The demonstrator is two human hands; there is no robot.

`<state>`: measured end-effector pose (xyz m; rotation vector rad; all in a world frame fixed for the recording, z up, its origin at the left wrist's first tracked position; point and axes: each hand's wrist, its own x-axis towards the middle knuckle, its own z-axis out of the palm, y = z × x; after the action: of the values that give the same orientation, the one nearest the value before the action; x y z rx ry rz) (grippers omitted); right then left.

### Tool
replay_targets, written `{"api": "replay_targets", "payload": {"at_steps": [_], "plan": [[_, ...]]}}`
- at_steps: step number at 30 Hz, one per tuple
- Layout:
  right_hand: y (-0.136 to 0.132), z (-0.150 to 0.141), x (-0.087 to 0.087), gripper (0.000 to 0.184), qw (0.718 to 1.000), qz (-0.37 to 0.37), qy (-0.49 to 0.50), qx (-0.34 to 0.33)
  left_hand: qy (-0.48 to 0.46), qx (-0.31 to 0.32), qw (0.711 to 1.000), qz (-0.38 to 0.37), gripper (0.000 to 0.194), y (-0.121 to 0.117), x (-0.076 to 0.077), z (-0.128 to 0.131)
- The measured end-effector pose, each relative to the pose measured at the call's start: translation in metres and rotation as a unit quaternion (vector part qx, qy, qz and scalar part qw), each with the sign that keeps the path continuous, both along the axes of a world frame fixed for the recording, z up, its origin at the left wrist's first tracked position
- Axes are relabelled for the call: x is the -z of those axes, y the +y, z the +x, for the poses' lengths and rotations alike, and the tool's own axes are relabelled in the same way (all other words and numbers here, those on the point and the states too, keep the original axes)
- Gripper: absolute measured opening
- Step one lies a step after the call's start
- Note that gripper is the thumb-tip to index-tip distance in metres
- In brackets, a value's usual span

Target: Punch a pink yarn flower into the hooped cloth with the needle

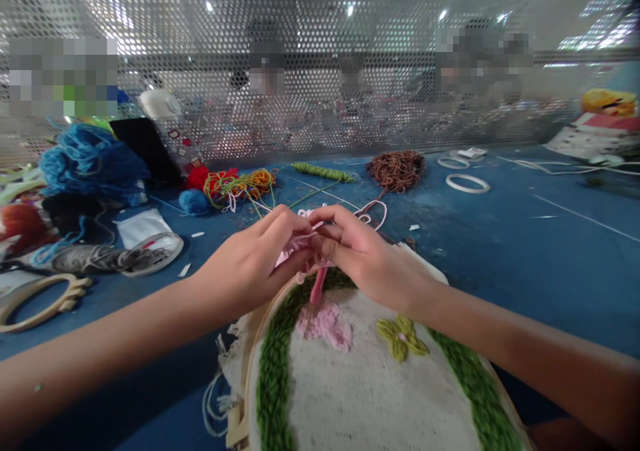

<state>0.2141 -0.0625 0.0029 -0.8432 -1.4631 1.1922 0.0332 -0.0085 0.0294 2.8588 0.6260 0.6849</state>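
A wooden embroidery hoop [255, 364] holds pale linen-like cloth [365, 384] in front of me. The cloth carries a thick green yarn border [275, 377], a fluffy pink yarn patch [325, 324] and a yellow-green yarn flower [403, 337]. My left hand [255, 264] and my right hand [363, 251] meet above the hoop's top edge. My left fingers pinch a strand of pink yarn [295, 245]. A pink-handled punch needle [318, 287] rises from the cloth into my right fingers, its upper end hidden by them.
The blue table [525, 237] holds blue yarn [90, 161], a black phone [145, 151], tangled multicoloured yarn [240, 187], coiled brown yarn [396, 171], white rings [467, 183] and a spare wooden hoop [40, 302]. A perforated metal screen [320, 31] stands behind, with blurred people beyond it.
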Motion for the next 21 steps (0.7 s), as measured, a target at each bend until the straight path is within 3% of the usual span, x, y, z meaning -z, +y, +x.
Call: {"api": "replay_targets", "payload": {"at_steps": [3, 8, 12, 15, 18, 21], "plan": [[-0.003, -0.001, 0.000, 0.015, 1.000, -0.011, 0.001, -0.016, 0.010, -0.013, 1.000, -0.007, 0.010, -0.001, 0.000, 0.001], [-0.002, 0.002, 0.000, 0.017, 0.997, 0.031, -0.052, 0.042, 0.002, -0.026, 0.998, -0.062, 0.010, -0.005, -0.005, 0.001], [0.000, 0.007, -0.005, 0.014, 0.989, 0.072, -0.109, 0.072, -0.056, 0.003, 0.995, -0.079, 0.007, -0.008, -0.005, -0.001], [0.006, 0.016, -0.009, 0.011, 0.976, 0.066, -0.151, 0.144, -0.138, 0.038, 0.986, -0.087, 0.010, -0.007, -0.003, -0.005], [0.011, 0.024, -0.012, 0.018, 0.953, 0.099, -0.158, 0.238, -0.201, 0.025, 0.973, -0.107, 0.011, -0.004, -0.002, -0.007], [0.005, 0.021, -0.015, 0.017, 0.954, 0.161, -0.138, 0.211, -0.197, -0.011, 0.971, -0.136, 0.009, 0.000, 0.000, -0.007]]}}
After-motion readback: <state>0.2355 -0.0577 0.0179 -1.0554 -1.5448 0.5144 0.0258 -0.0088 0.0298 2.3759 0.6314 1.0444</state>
